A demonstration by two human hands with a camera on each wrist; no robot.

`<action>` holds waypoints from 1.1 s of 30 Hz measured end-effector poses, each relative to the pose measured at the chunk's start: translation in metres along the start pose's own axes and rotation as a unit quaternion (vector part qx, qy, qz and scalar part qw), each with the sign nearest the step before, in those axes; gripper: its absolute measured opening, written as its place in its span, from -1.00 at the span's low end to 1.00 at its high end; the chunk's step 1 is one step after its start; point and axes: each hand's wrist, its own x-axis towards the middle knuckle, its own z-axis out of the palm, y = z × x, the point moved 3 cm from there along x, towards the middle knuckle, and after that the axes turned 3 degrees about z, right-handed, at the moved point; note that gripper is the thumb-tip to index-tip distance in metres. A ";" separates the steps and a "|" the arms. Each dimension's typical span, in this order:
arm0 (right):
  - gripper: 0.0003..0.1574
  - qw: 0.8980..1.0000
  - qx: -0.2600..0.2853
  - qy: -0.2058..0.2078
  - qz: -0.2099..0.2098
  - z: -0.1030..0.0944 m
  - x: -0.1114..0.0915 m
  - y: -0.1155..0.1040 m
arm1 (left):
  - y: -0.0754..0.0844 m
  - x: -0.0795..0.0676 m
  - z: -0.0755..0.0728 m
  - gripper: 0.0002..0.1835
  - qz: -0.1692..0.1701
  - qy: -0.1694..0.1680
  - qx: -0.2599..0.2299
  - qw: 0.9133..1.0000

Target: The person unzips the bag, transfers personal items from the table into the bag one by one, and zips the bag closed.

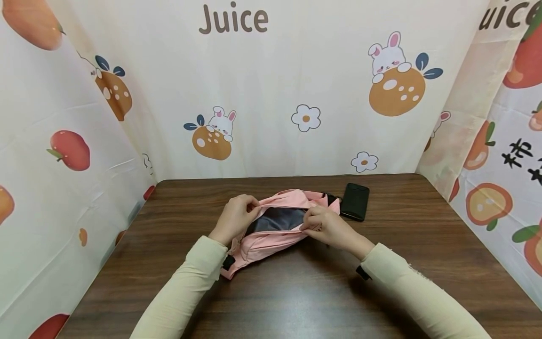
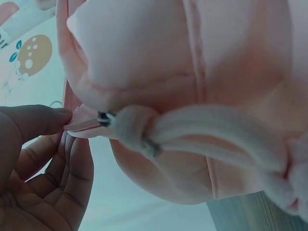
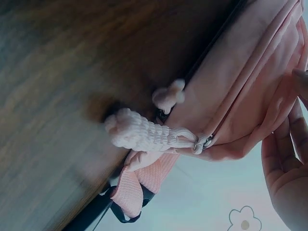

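A pink waist bag (image 1: 267, 247) lies on the table with its zipped mouth spread, showing dark lining (image 1: 279, 219) inside. At the left end of the opening, my left hand (image 1: 237, 214) pinches the edge between thumb and fingers; the left wrist view shows it gripping fabric beside a zip end with a pale cord pull (image 2: 211, 127). My right hand (image 1: 332, 226) pinches the near rim toward the right end. In the right wrist view, a braided pale pull (image 3: 142, 132) hangs from another zip, near a small pink charm (image 3: 168, 96).
A flat black phone-like object (image 1: 355, 202) lies just right of the bag, close to its strap (image 1: 319, 195) and black buckle. Dark wood tabletop (image 1: 292, 301) extends toward me. Printed fabric curtains (image 1: 271, 84) stand behind and at both sides.
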 end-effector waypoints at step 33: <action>-0.63 0.963 -0.010 0.077 0.258 -0.058 0.002 0.049 | 0.005 -0.004 0.003 -0.94 0.000 -0.010 -0.004 1.000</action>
